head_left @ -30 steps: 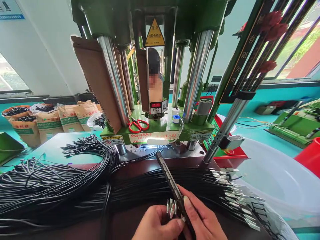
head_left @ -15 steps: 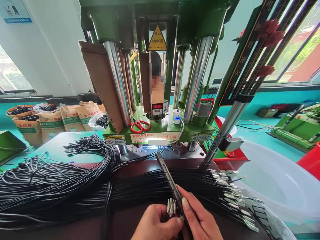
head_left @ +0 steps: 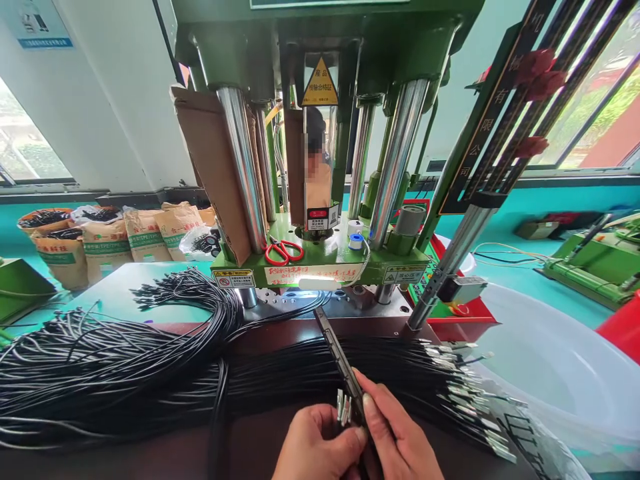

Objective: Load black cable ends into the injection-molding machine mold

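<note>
Right hand (head_left: 400, 437) pinches the near end of a long black slotted bar (head_left: 336, 353) — the bar angles up-left over the black cable bundle (head_left: 150, 380). Left hand (head_left: 315, 450) is closed around a small cluster of metal terminals (head_left: 343, 407), held right against the bar's left side. Green vertical press (head_left: 320, 260) stands behind — red scissors (head_left: 283, 251) on its ledge.

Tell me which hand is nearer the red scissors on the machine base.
Left. The left hand lies almost straight below the red scissors; the right hand, gripping the black strip, sits further to the right. Both are well short of them.
</note>
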{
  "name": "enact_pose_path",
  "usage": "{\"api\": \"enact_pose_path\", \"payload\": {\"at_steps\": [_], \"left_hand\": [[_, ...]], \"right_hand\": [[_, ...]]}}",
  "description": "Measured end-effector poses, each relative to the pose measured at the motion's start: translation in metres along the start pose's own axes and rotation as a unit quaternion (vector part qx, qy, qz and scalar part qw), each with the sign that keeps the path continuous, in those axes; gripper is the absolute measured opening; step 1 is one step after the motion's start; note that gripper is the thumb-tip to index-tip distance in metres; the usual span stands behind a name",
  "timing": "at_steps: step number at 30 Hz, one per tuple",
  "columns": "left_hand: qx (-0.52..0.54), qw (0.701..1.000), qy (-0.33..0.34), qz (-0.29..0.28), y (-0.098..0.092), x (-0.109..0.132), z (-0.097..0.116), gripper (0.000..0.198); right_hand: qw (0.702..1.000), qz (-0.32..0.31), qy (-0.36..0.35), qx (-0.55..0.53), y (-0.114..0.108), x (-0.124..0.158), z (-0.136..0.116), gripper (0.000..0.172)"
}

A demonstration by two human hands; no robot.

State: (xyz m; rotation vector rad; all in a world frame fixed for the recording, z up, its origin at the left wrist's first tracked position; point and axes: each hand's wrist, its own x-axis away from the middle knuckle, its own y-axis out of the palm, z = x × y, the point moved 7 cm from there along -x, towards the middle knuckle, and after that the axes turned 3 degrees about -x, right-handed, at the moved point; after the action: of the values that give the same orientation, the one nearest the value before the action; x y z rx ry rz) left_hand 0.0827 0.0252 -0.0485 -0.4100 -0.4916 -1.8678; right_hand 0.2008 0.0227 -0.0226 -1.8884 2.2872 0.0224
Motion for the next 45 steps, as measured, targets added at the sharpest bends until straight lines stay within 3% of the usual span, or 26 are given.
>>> {"api": "enact_pose_path", "payload": {"at_steps": [2, 6, 8, 12, 15, 23, 27, 32, 35, 38, 40, 45], "left_hand": [[0.037, 0.999, 0.001, 0.000, -0.002, 0.001, 0.003, 0.050], [0.081, 0.995, 0.043, 0.027, -0.018, -0.001, 0.011, 0.048], [0.071, 0.996, 0.049, 0.004, -0.021, -0.002, 0.012, 0.045], [0.028, 0.998, 0.031, -0.039, -0.014, -0.003, 0.011, 0.043], [-0.004, 0.998, 0.019, -0.052, -0.007, -0.001, 0.013, 0.043], [-0.032, 0.998, 0.001, -0.054, -0.005, -0.001, 0.013, 0.041], [-0.031, 0.998, -0.013, -0.047, -0.006, 0.000, 0.013, 0.043], [-0.021, 0.998, -0.002, -0.054, -0.004, 0.002, 0.017, 0.043], [-0.006, 0.999, 0.009, -0.049, -0.009, 0.003, 0.019, 0.040], [0.062, 0.998, 0.017, -0.011, -0.022, 0.002, 0.019, 0.044], [0.085, 0.996, 0.030, 0.007, -0.027, 0.001, 0.019, 0.043], [0.048, 0.997, 0.055, -0.023, -0.019, -0.004, 0.018, 0.036]], "right_hand": [[0.999, -0.004, 0.027, -0.015, -0.002, 0.000, 0.000, 0.041], [0.979, -0.020, 0.160, -0.122, -0.002, 0.006, 0.014, 0.058], [0.968, -0.022, 0.190, -0.159, -0.001, 0.009, 0.019, 0.063], [0.972, -0.031, 0.188, -0.138, -0.002, 0.009, 0.023, 0.061], [0.984, -0.050, 0.145, -0.093, -0.005, 0.004, 0.016, 0.052], [0.991, -0.121, 0.062, 0.018, -0.006, -0.001, 0.012, 0.043], [0.992, -0.108, 0.034, 0.059, -0.007, 0.000, 0.018, 0.040], [0.994, -0.088, -0.023, 0.062, -0.006, -0.002, 0.008, 0.036], [0.995, -0.089, 0.044, -0.006, -0.004, 0.000, 0.010, 0.039], [0.988, -0.051, 0.117, -0.085, -0.007, 0.005, 0.017, 0.045], [0.983, -0.037, 0.138, -0.112, -0.009, 0.008, 0.020, 0.047], [0.981, -0.043, 0.146, -0.119, -0.008, 0.008, 0.023, 0.049]]}}
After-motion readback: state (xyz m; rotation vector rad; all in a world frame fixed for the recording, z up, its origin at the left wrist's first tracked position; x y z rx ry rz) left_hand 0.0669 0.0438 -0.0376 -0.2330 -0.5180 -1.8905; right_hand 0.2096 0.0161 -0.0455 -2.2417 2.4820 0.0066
